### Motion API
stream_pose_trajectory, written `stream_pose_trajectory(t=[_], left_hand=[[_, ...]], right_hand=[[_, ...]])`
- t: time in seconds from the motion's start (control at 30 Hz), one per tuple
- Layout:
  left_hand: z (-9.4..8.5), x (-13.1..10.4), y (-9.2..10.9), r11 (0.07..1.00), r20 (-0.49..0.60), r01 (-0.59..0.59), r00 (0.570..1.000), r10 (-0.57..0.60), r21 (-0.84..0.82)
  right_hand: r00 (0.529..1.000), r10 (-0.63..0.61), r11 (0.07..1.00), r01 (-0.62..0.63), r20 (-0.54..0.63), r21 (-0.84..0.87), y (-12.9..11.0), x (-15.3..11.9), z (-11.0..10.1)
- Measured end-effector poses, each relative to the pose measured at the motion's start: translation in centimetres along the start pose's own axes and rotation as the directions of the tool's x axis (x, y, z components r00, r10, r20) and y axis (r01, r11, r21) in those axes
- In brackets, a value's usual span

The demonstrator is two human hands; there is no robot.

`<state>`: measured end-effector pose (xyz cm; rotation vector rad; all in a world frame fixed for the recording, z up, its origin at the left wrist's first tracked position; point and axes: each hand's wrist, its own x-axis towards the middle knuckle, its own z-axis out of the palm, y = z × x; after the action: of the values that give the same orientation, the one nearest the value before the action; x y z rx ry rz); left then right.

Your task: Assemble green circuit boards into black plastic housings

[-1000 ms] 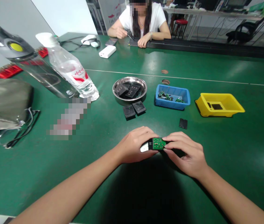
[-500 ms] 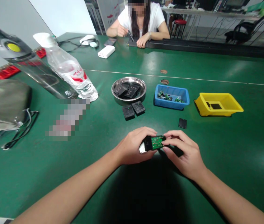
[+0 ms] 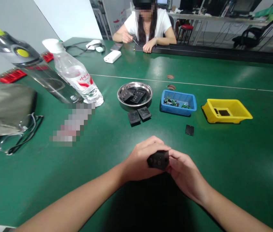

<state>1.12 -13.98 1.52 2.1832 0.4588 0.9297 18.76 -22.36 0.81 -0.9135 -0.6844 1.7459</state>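
Note:
My left hand [image 3: 137, 161] is closed around a small black plastic case [image 3: 158, 160], whose marked face is turned up toward me. At the case's right end, the fingers of my right hand [image 3: 187, 172] press against it, their tips partly hidden. No circuit board shows on the case from this angle. Beyond my hands lie two black cases [image 3: 134, 118], side by side, in front of a round steel dish [image 3: 148, 102] with more black cases in it. A flat black square cover [image 3: 189, 130] rests on the table to the right.
A blue bin [image 3: 178, 111] holds small green circuit boards [image 3: 174, 102]; a yellow bin [image 3: 242, 114] has dark flat pieces inside. Two bottles [image 3: 72, 72], a bag [image 3: 6, 103] and glasses [image 3: 23, 135] are at left. Across the green table, a person [image 3: 148, 25] works on a long black bar.
The black case has been turned over, so its green circuit board no longer faces me. Both hands have come slightly lower and closer together, and the view has shifted a little.

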Motion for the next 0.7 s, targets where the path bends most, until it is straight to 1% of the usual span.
stream_pose_trajectory(t=[0.1, 0.2, 0.27, 0.43, 0.5, 0.57, 0.63, 0.7], left_hand=[[0.3, -0.2, 0.0, 0.998, 0.026, 0.049, 0.998, -0.048, -0.028], [0.3, -0.1, 0.0, 0.996, 0.055, 0.083, 0.995, -0.082, -0.016], [0.3, 0.0, 0.0, 0.996, 0.060, 0.084, 0.995, -0.084, -0.005], [0.0, 0.2, 0.2, 1.000, 0.061, 0.023, 0.998, -0.022, -0.016], [-0.1, 0.2, 0.2, 1.000, 0.050, 0.010, 0.999, -0.009, -0.017], [-0.1, 0.2, 0.2, 1.000, 0.035, -0.004, 0.999, 0.004, 0.002], [-0.2, 0.2, 0.2, 0.999, 0.028, -0.007, 1.000, 0.006, 0.037], [-0.2, 0.2, 0.2, 0.997, 0.031, 0.003, 0.999, -0.005, 0.073]], right_hand=[[0.998, 0.063, 0.993, -0.063, 0.001, 0.103, 0.0, -0.2, 0.6], [0.995, 0.097, 0.984, -0.096, 0.000, 0.151, -0.1, -0.1, 0.6], [0.994, 0.106, 0.983, -0.106, 0.010, 0.148, -0.1, 0.0, 0.5], [0.996, 0.075, 0.993, -0.079, 0.053, 0.085, -0.2, 0.3, 0.2], [0.998, 0.044, 0.998, -0.046, 0.048, 0.044, -0.3, 0.3, 0.0], [1.000, -0.013, 1.000, 0.013, 0.019, -0.015, -0.3, 0.2, -0.2], [0.994, -0.109, 0.988, 0.106, -0.023, -0.117, -0.4, 0.2, -0.5], [0.966, -0.252, 0.934, 0.227, -0.055, -0.277, -0.5, 0.1, -0.8]])
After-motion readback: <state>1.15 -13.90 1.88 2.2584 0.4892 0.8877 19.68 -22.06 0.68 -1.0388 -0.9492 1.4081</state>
